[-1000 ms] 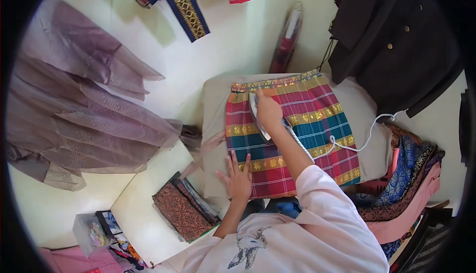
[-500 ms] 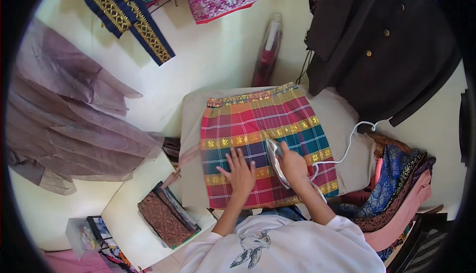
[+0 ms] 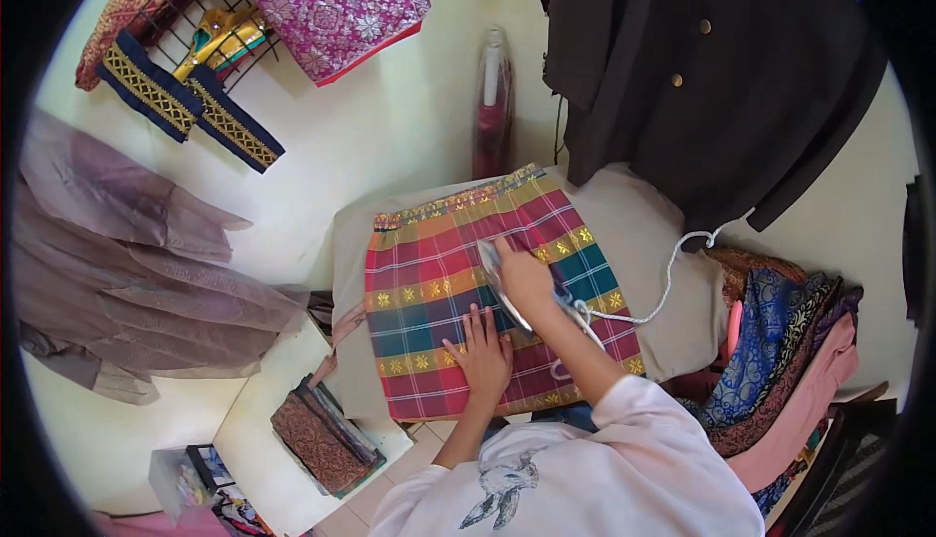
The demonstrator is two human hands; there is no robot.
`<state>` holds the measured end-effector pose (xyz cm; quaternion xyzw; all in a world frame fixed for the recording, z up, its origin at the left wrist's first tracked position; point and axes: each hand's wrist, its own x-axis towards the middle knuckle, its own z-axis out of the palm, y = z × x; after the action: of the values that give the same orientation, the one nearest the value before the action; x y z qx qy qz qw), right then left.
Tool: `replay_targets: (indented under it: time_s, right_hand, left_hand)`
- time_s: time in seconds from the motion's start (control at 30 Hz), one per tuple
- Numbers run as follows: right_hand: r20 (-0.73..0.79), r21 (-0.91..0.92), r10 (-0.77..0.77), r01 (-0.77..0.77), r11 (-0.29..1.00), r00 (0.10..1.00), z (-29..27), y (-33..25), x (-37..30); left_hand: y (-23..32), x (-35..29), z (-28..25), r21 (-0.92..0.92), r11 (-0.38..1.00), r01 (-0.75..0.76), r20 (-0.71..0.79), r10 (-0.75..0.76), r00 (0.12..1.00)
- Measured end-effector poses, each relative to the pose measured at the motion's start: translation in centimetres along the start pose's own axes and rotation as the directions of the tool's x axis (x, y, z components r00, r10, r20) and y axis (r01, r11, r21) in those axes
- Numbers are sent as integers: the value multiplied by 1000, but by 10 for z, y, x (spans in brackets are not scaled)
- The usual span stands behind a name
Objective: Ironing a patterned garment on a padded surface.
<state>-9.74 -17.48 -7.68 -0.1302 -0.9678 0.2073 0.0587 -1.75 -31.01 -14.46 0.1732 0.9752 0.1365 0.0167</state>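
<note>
A checked skirt point(image 3: 429, 315) in red, green and gold, with a gathered elastic waistband point(image 3: 458, 198) at its far end, lies spread on a grey padded surface point(image 3: 648, 244). My right hand point(image 3: 526, 278) is closed round the handle of a clothes iron point(image 3: 492, 269). The iron rests on the middle of the skirt, its tip pointing away from me, and my hand hides most of it. From its rear a white cord point(image 3: 668, 288) runs off to the right. My left hand point(image 3: 483, 357) presses flat on the near part of the skirt, fingers spread.
Folded brown cloths point(image 3: 327, 439) lie on a white table point(image 3: 278, 493) at the left. A dark buttoned jacket point(image 3: 721, 88) hangs at the far right, above piled patterned fabrics point(image 3: 770, 352). Sheer mauve cloth point(image 3: 146, 274) hangs left; a wire rack point(image 3: 180, 25) is on the wall.
My right hand has pushed the iron farther up the skirt, toward the waistband. My left hand still lies flat on the cloth. The whole view has shifted and turned slightly.
</note>
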Motion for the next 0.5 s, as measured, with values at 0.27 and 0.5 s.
replay_targets:
  time_s: [0.27,0.5]
  right_hand:
    - [119,4,93,-94,996,988,-39,35,-71]
    - [-64,13,139,-138,990,988,-10,32,38]
  left_hand:
    - [0,-1,5,27,999,21,-24,-20,1000]
    - [8,2,9,-12,1000,-9,34,10,999]
